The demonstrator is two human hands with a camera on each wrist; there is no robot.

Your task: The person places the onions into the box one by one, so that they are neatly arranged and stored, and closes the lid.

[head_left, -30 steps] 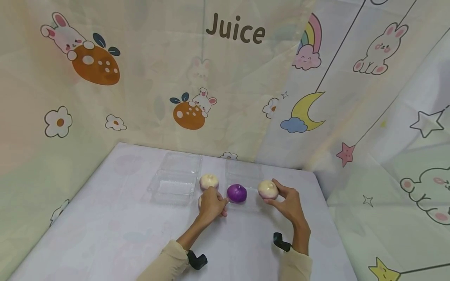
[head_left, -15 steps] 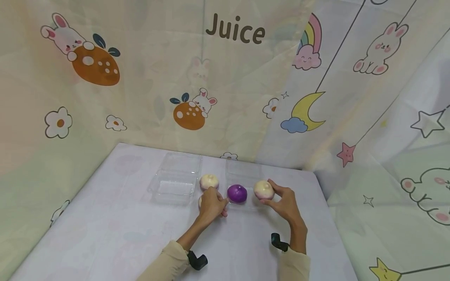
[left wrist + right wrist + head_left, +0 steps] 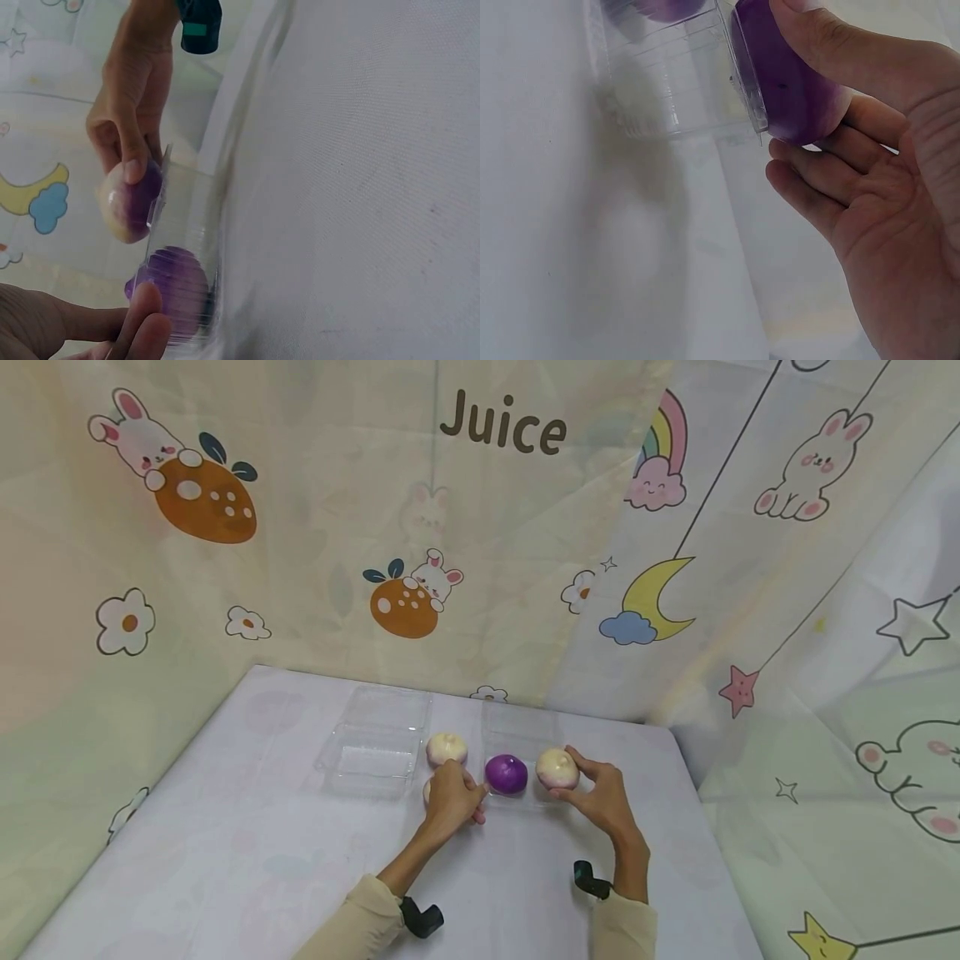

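Note:
My right hand [image 3: 606, 797] holds a cream-and-purple turnip [image 3: 557, 768] between thumb and fingers, cream side up. It is at the right end of an open clear plastic box [image 3: 520, 720], beside the rim in the right wrist view. A round purple vegetable [image 3: 506, 775], a turnip or onion, sits inside that box. At the box's left end my left hand [image 3: 453, 793] pinches its edge; in the left wrist view the fingertips [image 3: 145, 301] lie against the clear wall. Another cream turnip [image 3: 446, 748] stands just behind my left hand, and one more is mostly hidden by it.
A second clear box [image 3: 375, 762] lies open on the white table [image 3: 277, 827], left of the turnips. Behind the table hangs a printed cloth [image 3: 315, 568]. Black wrist cameras [image 3: 422, 917] stick out from both forearms.
My right hand has moved left with its turnip, closer to the purple vegetable in the box. The left hand, both boxes and the other turnips stay put.

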